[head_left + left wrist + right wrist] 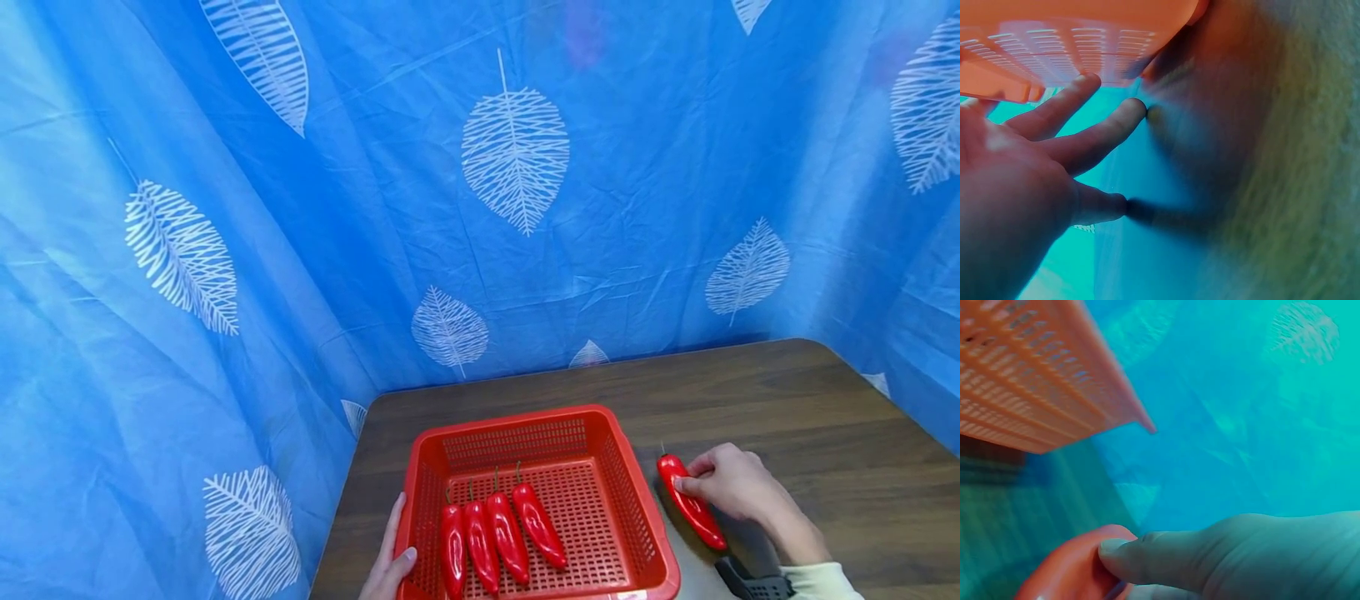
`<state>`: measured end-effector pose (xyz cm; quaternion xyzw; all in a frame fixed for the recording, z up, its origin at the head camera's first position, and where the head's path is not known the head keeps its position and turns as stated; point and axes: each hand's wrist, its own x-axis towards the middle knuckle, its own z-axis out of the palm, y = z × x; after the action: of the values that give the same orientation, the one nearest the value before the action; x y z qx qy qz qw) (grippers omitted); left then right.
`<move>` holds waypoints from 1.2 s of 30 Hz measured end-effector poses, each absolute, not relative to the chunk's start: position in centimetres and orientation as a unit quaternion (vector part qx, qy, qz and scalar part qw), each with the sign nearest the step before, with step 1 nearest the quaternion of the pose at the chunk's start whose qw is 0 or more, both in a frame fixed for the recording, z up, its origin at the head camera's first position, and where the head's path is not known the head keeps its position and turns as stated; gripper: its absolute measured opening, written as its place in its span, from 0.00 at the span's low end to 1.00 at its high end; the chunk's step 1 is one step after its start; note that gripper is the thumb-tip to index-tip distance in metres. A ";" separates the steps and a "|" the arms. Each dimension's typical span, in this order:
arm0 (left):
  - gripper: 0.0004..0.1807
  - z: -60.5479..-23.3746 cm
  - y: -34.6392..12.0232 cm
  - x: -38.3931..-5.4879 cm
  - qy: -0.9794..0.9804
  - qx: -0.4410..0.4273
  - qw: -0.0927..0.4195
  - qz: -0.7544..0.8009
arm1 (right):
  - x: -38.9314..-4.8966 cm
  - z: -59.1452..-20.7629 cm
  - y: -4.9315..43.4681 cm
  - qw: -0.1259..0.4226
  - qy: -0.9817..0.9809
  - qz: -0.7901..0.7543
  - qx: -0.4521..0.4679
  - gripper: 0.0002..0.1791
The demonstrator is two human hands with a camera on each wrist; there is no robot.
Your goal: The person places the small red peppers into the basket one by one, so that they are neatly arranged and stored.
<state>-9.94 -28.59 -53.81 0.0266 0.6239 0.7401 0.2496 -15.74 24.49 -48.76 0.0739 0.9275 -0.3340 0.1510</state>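
My right hand [738, 483] pinches a glossy red chili pepper [697, 517] to the right of the basket. Its thumb presses on the pepper's side, as the right wrist view also shows, with the pepper [1072, 562] low in that frame. At the left side of a red plastic basket [652, 525] is my left hand [386, 575], its thumb at the rim. In the left wrist view the fingers [1097, 140] stretch out straight and spread beside the basket's slotted wall [1085, 47]. Inside the basket several red chili peppers [507, 537] lie side by side, green stems pointing away.
Everything stands on a dark wood-grain table [750, 392] with a rounded far corner. Blue curtain [360, 208] with white leaf prints hangs behind it and along both sides. A dark band [753, 579] sits at my right wrist, by a pale sleeve [821, 582].
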 end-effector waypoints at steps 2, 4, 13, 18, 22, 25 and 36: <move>0.50 -53.8 -28.7 -10.0 0.623 0.031 0.250 0.741 | -15.6 -48.3 25.0 0.145 0.926 -0.342 0.074 0.23; 0.50 -53.9 -28.8 -10.1 0.624 0.036 0.250 0.740 | -15.5 -47.8 25.4 0.141 0.922 -0.354 0.077 0.24; 0.49 -53.9 -28.8 -10.2 0.636 0.060 0.241 0.731 | -15.6 -45.4 25.1 0.130 0.900 -0.411 0.072 0.27; 0.49 -53.9 -28.9 -10.4 0.633 0.043 0.249 0.731 | -15.6 -44.4 24.3 0.123 0.888 -0.439 0.057 0.26; 0.50 -53.9 -28.9 -10.4 0.627 0.028 0.259 0.734 | -15.7 -43.6 23.3 0.110 0.882 -0.457 0.043 0.24; 0.50 -54.0 -28.9 -10.3 0.628 0.030 0.257 0.734 | -15.9 -43.1 22.4 0.101 0.878 -0.466 0.029 0.22; 0.50 -53.9 -28.7 -10.2 0.626 0.027 0.255 0.736 | -16.3 -42.1 18.5 0.095 0.869 -0.486 -0.009 0.17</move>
<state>-10.20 -28.66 -53.86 0.0268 0.6265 0.7360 0.2552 -16.27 18.46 -42.10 -0.0089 0.8688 -0.4859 0.0950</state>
